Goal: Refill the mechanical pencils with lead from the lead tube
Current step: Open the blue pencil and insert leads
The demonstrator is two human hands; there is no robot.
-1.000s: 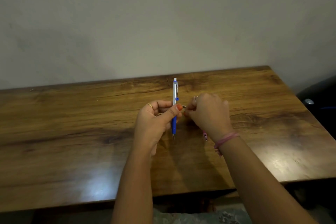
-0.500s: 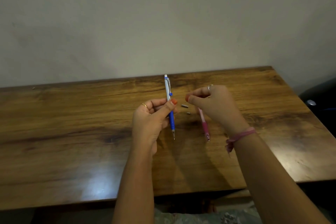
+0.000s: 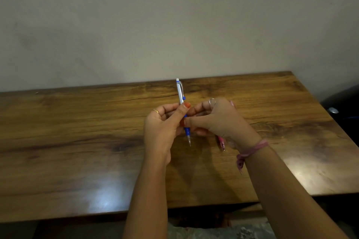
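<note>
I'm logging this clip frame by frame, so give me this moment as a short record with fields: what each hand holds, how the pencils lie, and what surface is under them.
left hand: grips the blue pencil between thumb and fingers
blue pencil: silver and blue, near upright, metal tip pointing down, above the table
right hand: fingers curled at the blue pencil's grip section; whether it pinches anything cannot be told
pink pencil: mostly hidden behind the right hand, tip end showing below it
table: wooden, against a plain wall
lead tube: not visible

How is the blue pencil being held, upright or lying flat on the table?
Roughly upright. The blue pencil is off the table, tip down and cap end up, leaning slightly, gripped at mid-barrel by the left hand.
</note>
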